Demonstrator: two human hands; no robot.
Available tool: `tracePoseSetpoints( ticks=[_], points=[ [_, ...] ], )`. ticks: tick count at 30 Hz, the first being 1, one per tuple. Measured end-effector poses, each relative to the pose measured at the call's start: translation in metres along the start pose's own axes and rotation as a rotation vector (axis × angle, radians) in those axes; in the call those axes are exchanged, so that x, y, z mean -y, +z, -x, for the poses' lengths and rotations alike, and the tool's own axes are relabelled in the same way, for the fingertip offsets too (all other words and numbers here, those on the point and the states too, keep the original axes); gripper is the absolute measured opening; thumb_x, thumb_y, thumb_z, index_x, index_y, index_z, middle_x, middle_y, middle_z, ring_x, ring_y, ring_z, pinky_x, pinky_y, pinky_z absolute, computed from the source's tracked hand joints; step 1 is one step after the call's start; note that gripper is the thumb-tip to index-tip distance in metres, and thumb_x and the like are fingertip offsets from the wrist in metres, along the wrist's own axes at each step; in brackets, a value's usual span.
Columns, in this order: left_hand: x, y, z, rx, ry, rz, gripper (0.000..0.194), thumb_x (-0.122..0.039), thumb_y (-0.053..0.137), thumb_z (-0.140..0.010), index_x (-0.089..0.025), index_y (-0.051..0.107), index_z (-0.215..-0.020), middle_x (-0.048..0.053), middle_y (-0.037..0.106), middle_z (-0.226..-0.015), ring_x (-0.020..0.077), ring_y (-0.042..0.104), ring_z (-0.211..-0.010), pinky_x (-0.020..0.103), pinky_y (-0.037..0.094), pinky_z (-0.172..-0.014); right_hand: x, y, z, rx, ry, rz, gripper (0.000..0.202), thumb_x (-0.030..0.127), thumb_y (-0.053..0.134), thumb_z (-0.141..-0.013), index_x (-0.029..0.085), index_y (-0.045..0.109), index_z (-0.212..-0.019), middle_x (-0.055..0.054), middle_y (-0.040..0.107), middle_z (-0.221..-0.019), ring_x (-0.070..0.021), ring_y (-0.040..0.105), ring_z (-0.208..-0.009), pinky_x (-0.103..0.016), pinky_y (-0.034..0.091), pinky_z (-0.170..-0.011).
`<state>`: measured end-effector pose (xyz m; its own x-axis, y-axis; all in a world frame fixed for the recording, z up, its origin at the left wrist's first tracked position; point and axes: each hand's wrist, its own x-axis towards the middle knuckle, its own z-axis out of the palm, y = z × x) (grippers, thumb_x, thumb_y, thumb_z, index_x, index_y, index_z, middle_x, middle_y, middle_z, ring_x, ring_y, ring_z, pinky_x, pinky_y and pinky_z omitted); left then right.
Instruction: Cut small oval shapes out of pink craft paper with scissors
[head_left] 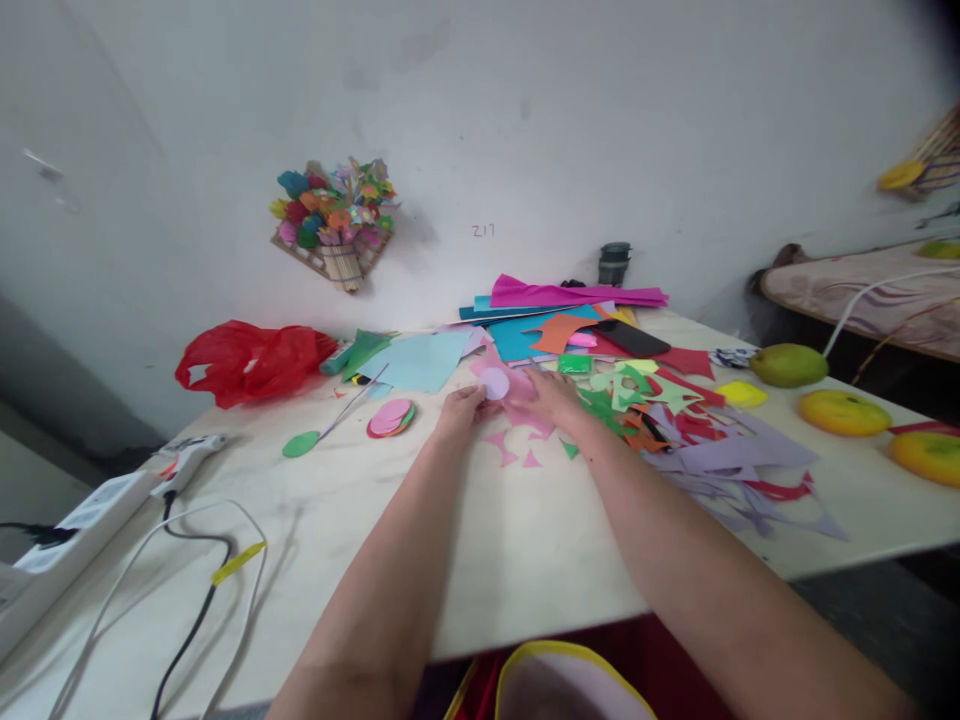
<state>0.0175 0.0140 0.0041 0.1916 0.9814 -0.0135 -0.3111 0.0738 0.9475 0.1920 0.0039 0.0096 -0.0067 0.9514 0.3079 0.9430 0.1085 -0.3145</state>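
My left hand point(462, 408) pinches the edge of a small pale lilac paper circle point(495, 383) near the middle of the table. Under and beside the circle lies pink paper point(517, 402) with cut edges. My right hand point(553, 398) rests on the right part of the pink paper, fingers spread and pointing away from me. Small pink scraps point(532, 459) lie just in front of the hands. To the left is a small stack of round paper pieces point(391, 417), pink on top, and a green paper circle point(301, 444) lies farther left.
Coloured scraps point(720, 450) cover the right side, with mangoes point(844, 412) beyond. Paper sheets, a black phone point(631, 338) and a red plastic bag point(251, 360) lie at the back. A power strip point(82, 530) and cables are at the left.
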Motion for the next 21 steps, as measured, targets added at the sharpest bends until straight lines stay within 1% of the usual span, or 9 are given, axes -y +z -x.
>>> tracePoseSetpoints(
  ticks=[2, 4, 5, 7, 9, 13, 15, 17, 21],
  points=[
    [0.000, -0.004, -0.002, 0.000, 0.020, 0.083, 0.011, -0.018, 0.064, -0.078, -0.009, 0.064, -0.072, 0.006, 0.065, -0.067, 0.0106, 0.062, -0.060, 0.023, 0.051, -0.067, -0.005, 0.003, -0.005, -0.074, 0.025, -0.187, 0.060, 0.050, 0.059, -0.077, 0.022, 0.050, -0.129, -0.011, 0.065, -0.112, -0.0278, 0.057, -0.103, -0.040, 0.039, -0.088],
    [0.001, -0.009, -0.004, 0.003, 0.026, 0.131, 0.011, -0.020, 0.066, -0.077, -0.009, 0.064, -0.075, 0.007, 0.066, -0.070, 0.0105, 0.063, -0.063, 0.022, 0.051, -0.068, -0.011, 0.008, -0.011, -0.149, 0.086, -0.413, 0.053, 0.039, 0.061, -0.077, 0.020, 0.053, -0.125, -0.009, 0.068, -0.104, -0.0234, 0.061, -0.095, -0.036, 0.043, -0.084],
    [0.001, -0.011, -0.005, 0.017, 0.032, 0.150, 0.011, -0.020, 0.066, -0.077, -0.009, 0.065, -0.077, 0.007, 0.067, -0.072, 0.0107, 0.064, -0.064, 0.022, 0.052, -0.069, -0.014, 0.011, -0.014, -0.174, 0.106, -0.520, 0.050, 0.033, 0.061, -0.077, 0.019, 0.054, -0.124, -0.009, 0.068, -0.100, -0.0214, 0.062, -0.090, -0.035, 0.045, -0.081],
    [0.001, -0.014, -0.005, 0.043, 0.046, 0.180, 0.012, -0.021, 0.066, -0.078, -0.009, 0.065, -0.079, 0.007, 0.068, -0.074, 0.0112, 0.064, -0.066, 0.022, 0.052, -0.070, -0.018, 0.016, -0.019, -0.189, 0.137, -0.676, 0.045, 0.030, 0.061, -0.075, 0.017, 0.058, -0.118, -0.007, 0.068, -0.089, -0.0193, 0.063, -0.080, -0.033, 0.048, -0.075],
    [-0.001, -0.015, -0.004, 0.075, 0.059, 0.196, 0.012, -0.022, 0.066, -0.078, -0.009, 0.065, -0.080, 0.007, 0.068, -0.076, 0.0118, 0.065, -0.068, 0.023, 0.052, -0.072, -0.021, 0.019, -0.023, -0.218, 0.143, -0.745, 0.039, 0.029, 0.064, -0.072, 0.016, 0.063, -0.109, -0.007, 0.067, -0.086, -0.0185, 0.062, -0.075, -0.033, 0.048, -0.073],
    [-0.005, -0.015, 0.000, 0.121, 0.096, 0.198, 0.015, -0.024, 0.069, -0.076, -0.010, 0.065, -0.081, 0.006, 0.068, -0.076, 0.0114, 0.064, -0.070, 0.023, 0.052, -0.074, -0.024, 0.017, -0.024, -0.305, 0.092, -0.776, 0.032, 0.030, 0.070, -0.064, 0.019, 0.067, -0.094, -0.008, 0.066, -0.095, -0.0200, 0.061, -0.082, -0.033, 0.048, -0.074],
    [-0.006, -0.015, 0.001, 0.128, 0.117, 0.194, 0.017, -0.026, 0.070, -0.074, -0.010, 0.066, -0.081, 0.005, 0.067, -0.074, 0.0107, 0.064, -0.070, 0.023, 0.052, -0.074, -0.024, 0.013, -0.021, -0.273, 0.035, -0.834, 0.026, 0.032, 0.069, -0.065, 0.020, 0.067, -0.088, -0.005, 0.066, -0.090, -0.0198, 0.061, -0.080, -0.031, 0.048, -0.070],
    [-0.007, -0.014, 0.002, 0.136, 0.125, 0.189, 0.020, -0.028, 0.072, -0.073, -0.010, 0.066, -0.081, 0.004, 0.066, -0.073, 0.0105, 0.063, -0.069, 0.023, 0.051, -0.073, -0.023, 0.009, -0.016, -0.201, 0.010, -0.904, 0.022, 0.037, 0.069, -0.066, 0.019, 0.066, -0.079, -0.003, 0.065, -0.075, -0.0181, 0.060, -0.070, -0.029, 0.047, -0.061],
    [-0.009, -0.015, 0.003, 0.110, 0.133, 0.194, 0.024, -0.031, 0.076, -0.067, -0.011, 0.065, -0.077, 0.003, 0.065, -0.071, 0.0094, 0.061, -0.065, 0.022, 0.050, -0.070, -0.016, -0.001, -0.007, -0.082, 0.055, -1.031, 0.033, 0.046, 0.073, -0.061, 0.016, 0.059, -0.062, 0.001, 0.055, -0.051, -0.0113, 0.048, -0.047, -0.024, 0.036, -0.045]
  ],
)
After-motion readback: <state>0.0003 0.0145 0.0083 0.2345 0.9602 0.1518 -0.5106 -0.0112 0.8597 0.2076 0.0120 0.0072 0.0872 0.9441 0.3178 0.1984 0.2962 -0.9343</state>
